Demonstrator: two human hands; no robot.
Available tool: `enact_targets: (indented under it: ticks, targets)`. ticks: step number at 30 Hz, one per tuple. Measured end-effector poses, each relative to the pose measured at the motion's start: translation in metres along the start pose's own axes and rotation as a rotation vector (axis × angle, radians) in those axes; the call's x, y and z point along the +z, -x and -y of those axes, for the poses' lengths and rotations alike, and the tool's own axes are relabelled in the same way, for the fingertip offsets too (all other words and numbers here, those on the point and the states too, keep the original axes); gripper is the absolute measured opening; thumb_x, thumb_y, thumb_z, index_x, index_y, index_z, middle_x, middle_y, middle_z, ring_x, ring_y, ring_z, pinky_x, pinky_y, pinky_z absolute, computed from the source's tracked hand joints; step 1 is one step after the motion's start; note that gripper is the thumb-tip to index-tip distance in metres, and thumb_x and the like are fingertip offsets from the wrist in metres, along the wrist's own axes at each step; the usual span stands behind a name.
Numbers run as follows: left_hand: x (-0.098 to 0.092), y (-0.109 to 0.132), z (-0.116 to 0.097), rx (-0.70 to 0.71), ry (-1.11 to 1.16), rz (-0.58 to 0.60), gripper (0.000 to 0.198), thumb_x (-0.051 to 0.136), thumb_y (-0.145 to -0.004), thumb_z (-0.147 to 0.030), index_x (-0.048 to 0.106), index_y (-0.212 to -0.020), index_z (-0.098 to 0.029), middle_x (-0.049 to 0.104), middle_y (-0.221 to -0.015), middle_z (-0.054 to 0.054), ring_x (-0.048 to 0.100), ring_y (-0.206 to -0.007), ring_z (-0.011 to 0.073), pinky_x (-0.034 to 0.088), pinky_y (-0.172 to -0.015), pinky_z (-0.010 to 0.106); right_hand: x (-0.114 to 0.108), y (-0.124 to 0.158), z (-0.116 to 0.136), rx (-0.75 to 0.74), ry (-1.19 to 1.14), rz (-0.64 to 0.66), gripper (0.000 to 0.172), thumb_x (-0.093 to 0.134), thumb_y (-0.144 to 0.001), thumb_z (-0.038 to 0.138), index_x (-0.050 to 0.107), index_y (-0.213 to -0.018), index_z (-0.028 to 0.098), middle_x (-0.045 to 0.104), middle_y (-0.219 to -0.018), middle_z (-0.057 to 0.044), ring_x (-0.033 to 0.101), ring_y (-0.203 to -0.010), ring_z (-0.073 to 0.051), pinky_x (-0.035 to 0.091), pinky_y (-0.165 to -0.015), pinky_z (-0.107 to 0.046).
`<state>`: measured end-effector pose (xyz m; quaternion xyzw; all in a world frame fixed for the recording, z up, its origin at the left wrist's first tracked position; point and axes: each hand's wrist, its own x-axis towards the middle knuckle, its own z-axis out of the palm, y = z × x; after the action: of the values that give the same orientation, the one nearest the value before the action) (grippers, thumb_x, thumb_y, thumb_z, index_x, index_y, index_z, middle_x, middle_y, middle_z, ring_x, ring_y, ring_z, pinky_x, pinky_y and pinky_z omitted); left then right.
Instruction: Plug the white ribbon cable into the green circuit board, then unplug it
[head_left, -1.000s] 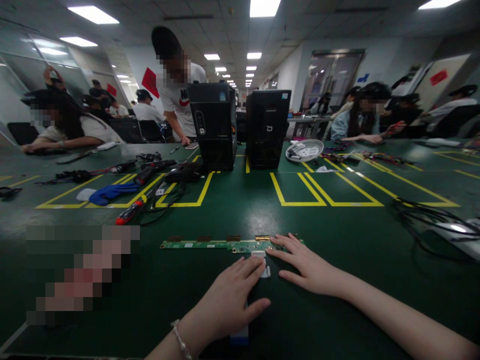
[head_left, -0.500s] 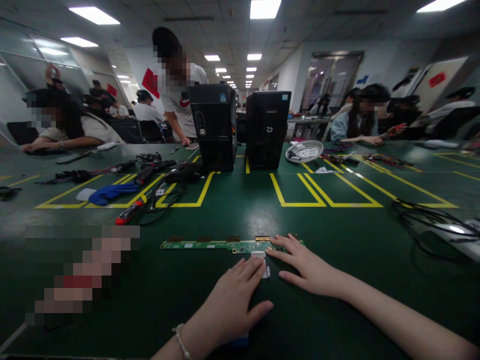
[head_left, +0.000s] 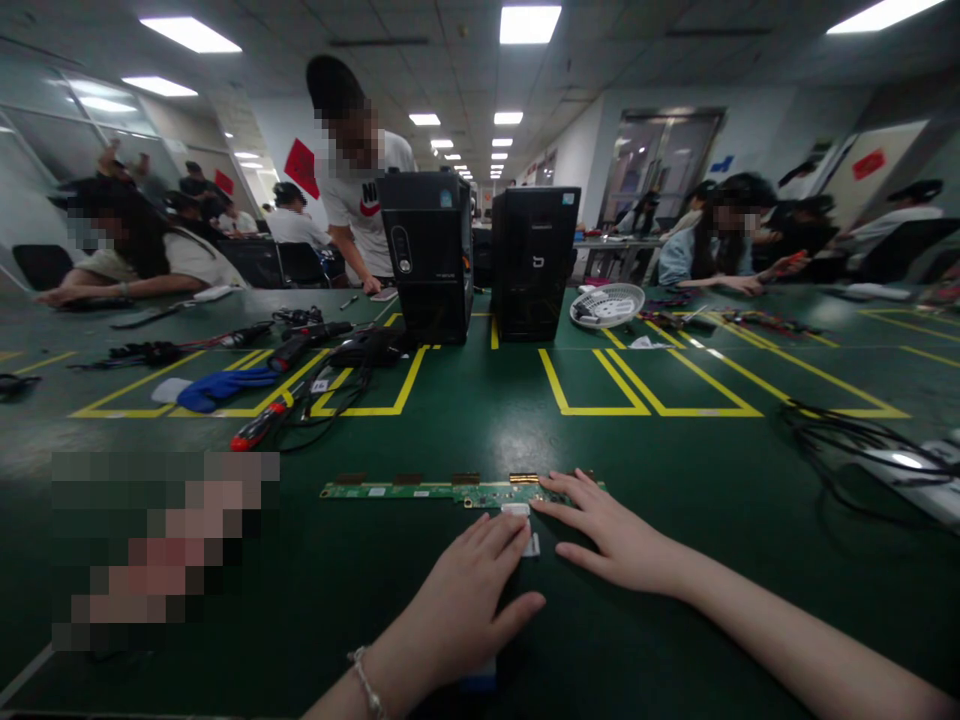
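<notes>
A long, thin green circuit board [head_left: 431, 491] with brown tabs along its far edge lies on the green table. My right hand [head_left: 611, 530] rests on the right end of the board with its fingers spread. Just in front of the board my left hand [head_left: 472, 590] lies flat, its fingertips on a white connector [head_left: 515, 510] at the board's near edge. The left thumb points away from the other fingers. A white piece [head_left: 532, 545] shows beside the left fingertips, and a bit of blue [head_left: 480, 680] shows under the left palm.
Two black computer towers [head_left: 427, 255] stand ahead. To the left lie a blue glove [head_left: 225, 388], a red-and-black screwdriver [head_left: 259, 427] and cables. A white basket [head_left: 606, 305] sits right of the towers, black cables [head_left: 840, 450] at far right. A person [head_left: 367, 190] stands behind the towers; others sit around.
</notes>
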<state>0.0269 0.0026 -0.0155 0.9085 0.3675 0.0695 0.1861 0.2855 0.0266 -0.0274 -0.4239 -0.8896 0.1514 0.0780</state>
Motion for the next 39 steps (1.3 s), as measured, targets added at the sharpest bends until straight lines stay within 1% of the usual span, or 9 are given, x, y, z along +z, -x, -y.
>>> enact_targets:
  ticks: [4,8,12,16,22,26,30,33,39]
  targets:
    - [-0.016,0.009,0.004,-0.007,-0.003,-0.143,0.050,0.041,-0.097,-0.045,0.041,-0.144,-0.025,0.038,-0.152,0.006,0.033,-0.139,0.0265,0.029,-0.114,0.048,0.000,0.000,0.001,0.011,0.012,0.008,0.054,0.040,-0.096,0.054,0.033,-0.145,0.033,0.023,-0.155,-0.006,0.017,-0.143,-0.027,0.013,-0.117,-0.057]
    - [-0.029,0.038,0.028,-0.127,0.035,-0.277,0.038,0.038,-0.099,-0.036,0.054,-0.132,-0.027,0.055,-0.137,0.004,0.055,-0.121,0.0216,0.047,-0.101,0.038,-0.005,0.000,0.005,0.024,0.008,0.031,0.054,0.039,-0.097,0.054,0.032,-0.146,0.033,0.022,-0.156,-0.006,0.015,-0.144,-0.027,0.012,-0.117,-0.057]
    - [-0.022,0.072,0.068,-0.262,-0.022,-0.414,0.036,0.038,-0.097,-0.039,0.063,-0.119,-0.024,0.067,-0.117,0.005,0.066,-0.103,0.0220,0.055,-0.088,0.036,-0.012,-0.002,0.011,0.032,0.003,0.031,0.054,0.038,-0.097,0.055,0.033,-0.146,0.032,0.026,-0.155,-0.006,0.014,-0.144,-0.027,0.010,-0.117,-0.059]
    - [-0.006,0.094,0.095,-0.297,-0.112,-0.513,0.035,0.043,-0.093,-0.043,0.067,-0.111,-0.025,0.070,-0.110,0.005,0.067,-0.100,0.0240,0.056,-0.088,0.038,-0.013,-0.002,0.012,0.033,0.030,0.002,0.053,0.040,-0.096,0.053,0.036,-0.144,0.031,0.029,-0.153,-0.005,0.014,-0.144,-0.027,0.009,-0.117,-0.059]
    - [0.000,0.093,0.095,-0.365,-0.169,-0.549,0.037,0.043,-0.092,-0.042,0.068,-0.111,-0.023,0.069,-0.112,0.007,0.066,-0.101,0.0263,0.055,-0.088,0.043,-0.012,-0.002,0.010,0.020,0.017,-0.026,0.050,0.046,-0.096,0.042,0.037,-0.143,0.031,0.026,-0.154,-0.005,0.019,-0.143,-0.027,0.015,-0.117,-0.056]
    - [0.001,0.091,0.095,-0.363,-0.167,-0.542,0.037,0.043,-0.092,-0.042,0.068,-0.111,-0.022,0.068,-0.114,0.007,0.065,-0.103,0.0264,0.054,-0.091,0.044,-0.013,0.004,0.010,0.056,-0.008,0.033,0.048,0.040,-0.098,0.047,0.036,-0.144,0.033,0.025,-0.155,-0.004,0.020,-0.143,-0.027,0.014,-0.117,-0.056]
    - [0.004,0.092,0.098,-0.363,-0.157,-0.529,0.038,0.043,-0.093,-0.041,0.067,-0.114,-0.020,0.067,-0.117,0.009,0.064,-0.106,0.0257,0.053,-0.093,0.044,-0.013,0.024,0.005,0.129,0.015,0.043,0.050,0.034,-0.098,0.052,0.032,-0.145,0.035,0.022,-0.156,-0.002,0.018,-0.143,-0.027,0.014,-0.116,-0.059]
    - [0.005,0.092,0.098,-0.364,-0.149,-0.544,0.037,0.043,-0.093,-0.041,0.067,-0.113,-0.021,0.067,-0.117,0.008,0.064,-0.106,0.0255,0.052,-0.093,0.044,-0.008,0.051,-0.008,0.233,0.056,0.025,0.054,0.033,-0.097,0.056,0.030,-0.146,0.035,0.022,-0.156,-0.002,0.017,-0.143,-0.029,0.014,-0.114,-0.063]
    - [0.006,0.092,0.097,-0.396,-0.150,-0.527,0.039,0.041,-0.094,-0.042,0.066,-0.117,-0.022,0.066,-0.120,0.008,0.063,-0.108,0.0261,0.053,-0.093,0.044,0.019,0.130,-0.066,0.486,0.170,-0.216,0.063,0.032,-0.091,0.065,0.035,-0.145,0.033,0.029,-0.152,-0.004,0.027,-0.139,-0.033,0.023,-0.111,-0.065]
